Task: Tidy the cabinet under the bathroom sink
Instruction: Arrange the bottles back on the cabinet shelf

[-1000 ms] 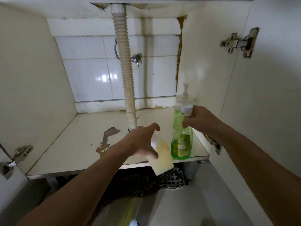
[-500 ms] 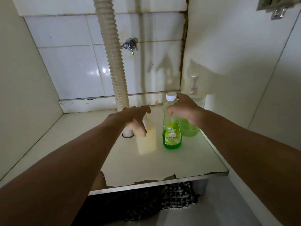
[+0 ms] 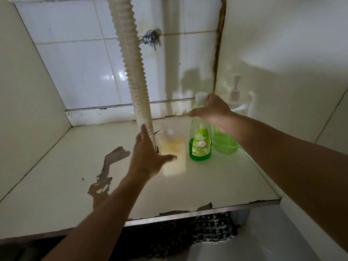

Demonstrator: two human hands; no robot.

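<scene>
**Under-Sink Cabinet: Bottle Placement, Current State**

White wall tiles (image 3: 79,72) form the back of the cabinet, with a metal valve (image 3: 150,39) mounted on them. A ribbed drain hose (image 3: 130,68) runs down from the top edge and passes through the cabinet floor (image 3: 226,181), whose coating is peeled in a brown patch at the left and chipped along the front edge. A dark woven mat (image 3: 197,236) lies below that edge.

Three containers stand on the cabinet floor at the right rear:

- Yellow bottle (image 3: 174,155): pale, translucent, blurred; it stands just right of the hose base.
- Green bottle (image 3: 200,142): labelled, white cap, upright, just right of the yellow bottle.
- Pump dispenser (image 3: 228,140): clear body with green liquid, white pump head, against the right cabinet wall (image 3: 282,63), just behind and right of the green bottle.

Left hand (image 3: 148,157): fingers are straight and spread, the thumb extended toward the yellow bottle. The palm lies beside the bottle; contact cannot be confirmed because of motion blur.

Right hand (image 3: 212,110): fingers are curled around the neck of the green bottle just below its cap.
</scene>
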